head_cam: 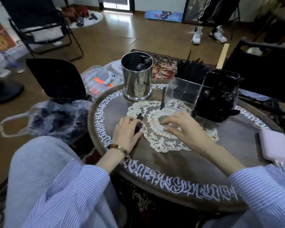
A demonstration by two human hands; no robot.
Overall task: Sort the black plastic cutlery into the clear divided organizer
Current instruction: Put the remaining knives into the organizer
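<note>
The left hand is lying on the round worktop with its fingers curled round a short black piece, seemingly a bit of the plastic cutlery, though blur is hiding which kind; its dark end is poking out beyond the fingertips. A beaded bracelet is sitting on that wrist. The right hand is resting just beside it, fingers stretched flat and relaxed on the lace doily, grasping nothing.

Just beyond the right hand's fingertips, the clear divided organizer is standing upright on the worktop. Its compartment nearest that hand is looking see-through, while the compartments farther right are holding dark masses of black cutlery, and more black handles are sticking up behind. A single black knife is leaning against the organizer's outer wall, between the two hands and farther out.

Beyond the left hand, a shiny metal canister is standing with a few dark pieces inside. To the right of the right hand, near the worktop's edge, a pale pink flat case is lying. Striped sleeves are covering both forearms.
</note>
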